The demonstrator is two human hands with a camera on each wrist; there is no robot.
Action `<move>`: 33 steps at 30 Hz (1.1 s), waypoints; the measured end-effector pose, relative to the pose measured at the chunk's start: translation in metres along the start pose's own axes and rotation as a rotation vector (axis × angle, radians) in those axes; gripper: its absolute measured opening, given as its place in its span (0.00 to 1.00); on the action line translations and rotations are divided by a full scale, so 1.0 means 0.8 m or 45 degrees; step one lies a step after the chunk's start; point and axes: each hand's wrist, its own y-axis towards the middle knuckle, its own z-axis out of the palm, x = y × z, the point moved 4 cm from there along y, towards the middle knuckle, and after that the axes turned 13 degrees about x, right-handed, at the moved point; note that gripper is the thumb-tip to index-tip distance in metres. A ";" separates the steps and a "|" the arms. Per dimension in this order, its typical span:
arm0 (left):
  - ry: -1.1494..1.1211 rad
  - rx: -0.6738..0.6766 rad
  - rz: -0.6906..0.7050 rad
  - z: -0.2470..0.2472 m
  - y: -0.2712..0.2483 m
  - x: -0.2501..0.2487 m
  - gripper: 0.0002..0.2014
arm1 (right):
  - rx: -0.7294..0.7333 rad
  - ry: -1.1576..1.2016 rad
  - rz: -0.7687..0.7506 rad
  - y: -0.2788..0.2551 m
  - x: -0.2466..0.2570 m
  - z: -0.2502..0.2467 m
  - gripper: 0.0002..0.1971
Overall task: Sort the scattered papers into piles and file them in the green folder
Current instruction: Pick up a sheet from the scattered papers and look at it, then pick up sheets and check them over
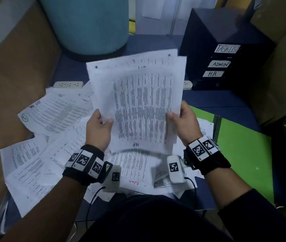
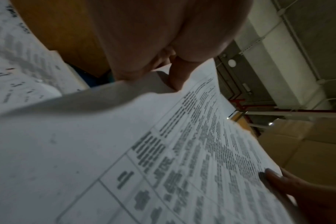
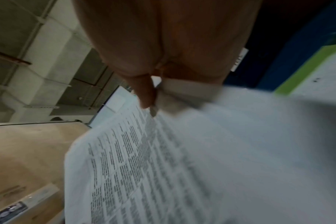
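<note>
I hold a sheaf of printed papers point(image 1: 138, 102) upright above the desk, motion-blurred. My left hand point(image 1: 99, 127) grips its left edge, thumb on the front sheet. My right hand point(image 1: 185, 119) grips the right edge, thumb on the print. The left wrist view shows the sheaf point(image 2: 163, 151) under my left hand point(image 2: 173, 72), and the right wrist view shows the sheaf point(image 3: 163, 166) pinched by my right hand point(image 3: 146, 94). Scattered papers point(image 1: 51, 130) cover the desk below. The green folder point(image 1: 243, 145) lies open at the right, partly under papers.
A dark drawer unit point(image 1: 226, 55) labelled TASK LIST, ADMIN and H.R. stands at the back right. A teal cylinder point(image 1: 89, 23) stands at the back left. Cardboard boxes point(image 1: 13, 70) flank both sides. A white power strip point(image 1: 68, 84) lies behind the papers.
</note>
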 end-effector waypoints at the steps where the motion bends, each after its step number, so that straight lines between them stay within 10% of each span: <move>1: -0.030 -0.037 0.039 -0.003 0.000 -0.004 0.04 | -0.019 0.021 -0.063 0.001 0.008 -0.002 0.10; 11: -0.098 0.138 -0.177 0.022 -0.030 0.049 0.20 | 0.059 -0.063 0.177 -0.022 -0.091 0.035 0.18; 21: 0.228 0.202 -0.246 0.017 -0.012 0.067 0.16 | 0.118 -0.387 0.495 -0.020 -0.119 0.046 0.16; 33: 0.139 0.564 -0.244 0.115 -0.010 0.026 0.16 | -0.285 -0.415 0.529 -0.098 -0.137 -0.068 0.07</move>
